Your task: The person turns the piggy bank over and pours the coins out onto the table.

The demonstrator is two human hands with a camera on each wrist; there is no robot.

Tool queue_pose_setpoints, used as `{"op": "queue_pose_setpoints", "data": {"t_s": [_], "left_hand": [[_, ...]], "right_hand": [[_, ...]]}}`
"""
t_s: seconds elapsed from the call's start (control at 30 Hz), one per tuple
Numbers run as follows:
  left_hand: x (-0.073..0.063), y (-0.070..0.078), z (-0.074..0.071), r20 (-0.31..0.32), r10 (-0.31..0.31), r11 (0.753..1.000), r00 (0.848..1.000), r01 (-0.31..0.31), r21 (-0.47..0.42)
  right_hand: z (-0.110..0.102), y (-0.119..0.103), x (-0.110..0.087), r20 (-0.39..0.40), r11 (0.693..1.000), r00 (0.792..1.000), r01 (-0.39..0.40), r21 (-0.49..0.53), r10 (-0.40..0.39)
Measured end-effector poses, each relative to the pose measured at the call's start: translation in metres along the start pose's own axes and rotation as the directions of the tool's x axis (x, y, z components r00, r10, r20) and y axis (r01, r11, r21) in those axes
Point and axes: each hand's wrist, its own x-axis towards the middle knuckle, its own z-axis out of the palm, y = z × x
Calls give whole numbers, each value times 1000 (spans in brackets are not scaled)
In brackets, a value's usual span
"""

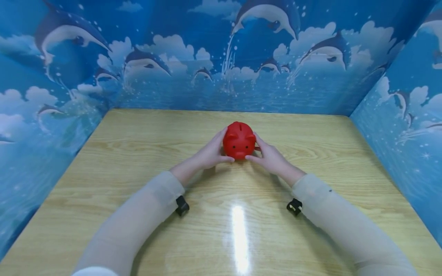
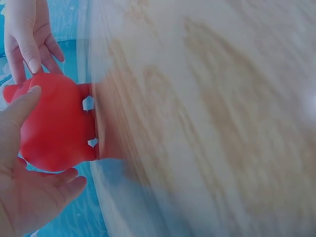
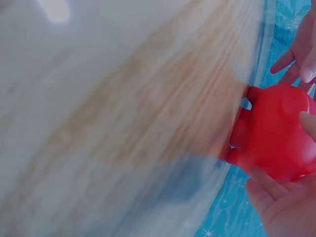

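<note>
The left hand (image 1: 211, 153) at 8 o'clock and right hand (image 1: 271, 156) at 4, fingers grasping the piggy bank (image 1: 239, 138), should press evenly, keeping it level on the surface (image 1: 203, 234).

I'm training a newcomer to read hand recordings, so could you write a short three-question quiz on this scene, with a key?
1. Multiple choice: what colour is the piggy bank?
A) blue
B) red
C) yellow

2. True or false: both hands are on the same side of the piggy bank.

3. Fill in the missing word: the coin slot is on the ____ of the piggy bank.

Key
1. B.
2. False: the left hand is at one side, the right hand at the other.
3. Top.
</note>
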Motion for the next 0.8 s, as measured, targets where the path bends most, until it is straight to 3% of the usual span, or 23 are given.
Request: {"op": "queue_pose_setpoints", "data": {"t_s": [0.2,0.57,0.8], "left_hand": [[1,-1,2,-5,16,999,1000,-17,-33],[-3,4,3,-12,-28,1000,1000,28,12],[-6,6,4,-18,-60,989,998,62,135]], "right_hand": [[1,1,-1,2,1000,1000,9,17,-9],[6,-2,-6,-32,996,997,71,-45,-72],[10,-5,-7,-55,999,998,22,-32,-23]]}}
